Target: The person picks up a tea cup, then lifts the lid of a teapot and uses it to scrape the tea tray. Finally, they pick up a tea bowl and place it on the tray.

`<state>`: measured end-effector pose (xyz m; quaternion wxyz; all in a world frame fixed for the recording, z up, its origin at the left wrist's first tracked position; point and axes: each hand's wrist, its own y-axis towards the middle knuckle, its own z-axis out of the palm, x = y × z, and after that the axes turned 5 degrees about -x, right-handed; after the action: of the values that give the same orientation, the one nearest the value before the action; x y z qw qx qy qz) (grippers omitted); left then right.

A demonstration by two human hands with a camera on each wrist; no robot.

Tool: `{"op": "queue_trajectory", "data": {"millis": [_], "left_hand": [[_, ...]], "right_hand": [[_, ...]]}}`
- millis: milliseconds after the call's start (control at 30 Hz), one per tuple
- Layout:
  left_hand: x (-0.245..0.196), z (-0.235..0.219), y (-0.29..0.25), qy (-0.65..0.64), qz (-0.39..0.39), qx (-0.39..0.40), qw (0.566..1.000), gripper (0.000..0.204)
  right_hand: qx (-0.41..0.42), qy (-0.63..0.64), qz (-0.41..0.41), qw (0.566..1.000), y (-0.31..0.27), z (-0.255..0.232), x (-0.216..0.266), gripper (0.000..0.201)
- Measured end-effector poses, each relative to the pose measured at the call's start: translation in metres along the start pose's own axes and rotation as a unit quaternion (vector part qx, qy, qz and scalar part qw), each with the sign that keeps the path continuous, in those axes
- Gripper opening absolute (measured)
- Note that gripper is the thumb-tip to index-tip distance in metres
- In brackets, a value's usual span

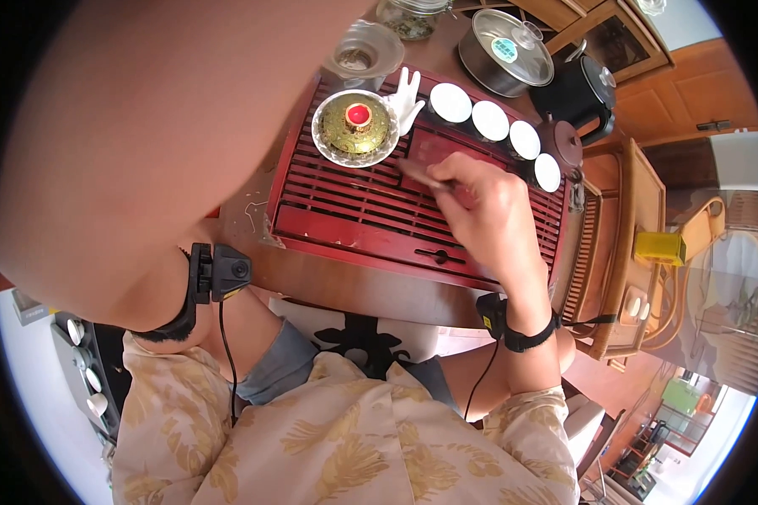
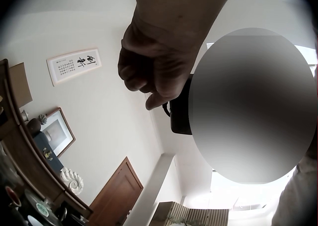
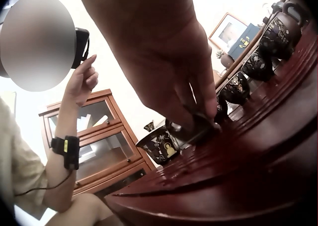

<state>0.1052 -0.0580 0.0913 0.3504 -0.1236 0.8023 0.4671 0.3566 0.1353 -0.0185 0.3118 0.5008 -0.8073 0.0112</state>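
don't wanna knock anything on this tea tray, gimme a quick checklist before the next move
1. Right hand gripping the dark piece: ok, pinched in its fingers.
2. Lid on the patterned bowl: ok, on top.
3. Four cups upright: ok, lined up along the tray.
4. Left hand ready at the tray: not ok, raised beside the head.
5. Water in the black kettle: cannot tell, its inside is hidden.

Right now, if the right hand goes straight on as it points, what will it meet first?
The right hand, with its dark piece leading, would probably meet the green-lidded bowl first; its height above the tray is unclear.
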Motion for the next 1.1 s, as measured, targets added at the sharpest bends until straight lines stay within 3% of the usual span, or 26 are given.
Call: {"op": "queue_trajectory", "data": {"millis": [133,233,333,433,533,667,700,900,933,1100], "left_hand": [[-0.001,0.003,0.0,0.002,0.001,0.004,1.0,0.014],[-0.002,0.005,0.0,0.005,0.0,0.006,1.0,0.014],[-0.001,0.006,-0.001,0.007,-0.003,0.007,1.0,0.014],[-0.001,0.006,-0.002,0.013,-0.006,0.008,1.0,0.013],[-0.002,0.01,-0.002,0.013,-0.006,0.013,1.0,0.013],[-0.003,0.014,-0.003,0.013,-0.008,0.019,1.0,0.013],[-0.003,0.015,-0.003,0.014,-0.008,0.02,1.0,0.013],[-0.005,0.02,-0.004,0.012,-0.007,0.022,1.0,0.012],[-0.006,0.021,-0.004,0.011,-0.006,0.023,1.0,0.012],[-0.008,0.025,-0.005,0.01,-0.005,0.028,1.0,0.012]], "right_hand": [[0.074,-0.007,-0.004,0.997,-0.001,-0.015,-0.002,0.024],[0.045,0.068,-0.012,0.997,-0.003,-0.017,-0.013,0.017],[0.054,0.022,0.018,0.998,0.0,-0.027,-0.003,0.02],[0.0,0.077,0.083,0.994,0.002,-0.02,0.0,0.023],[-0.002,0.07,-0.008,0.997,0.001,-0.007,-0.015,0.024],[0.09,0.123,0.025,0.988,0.003,-0.025,-0.014,0.021],[0.104,0.102,0.064,0.987,0.001,-0.033,-0.013,0.023],[0.168,0.065,0.079,0.981,-0.006,-0.07,-0.016,0.022],[0.167,0.059,0.076,0.981,-0.007,-0.07,-0.017,0.02],[-0.007,-0.011,0.087,0.996,-0.003,-0.049,-0.018,0.011]]}}
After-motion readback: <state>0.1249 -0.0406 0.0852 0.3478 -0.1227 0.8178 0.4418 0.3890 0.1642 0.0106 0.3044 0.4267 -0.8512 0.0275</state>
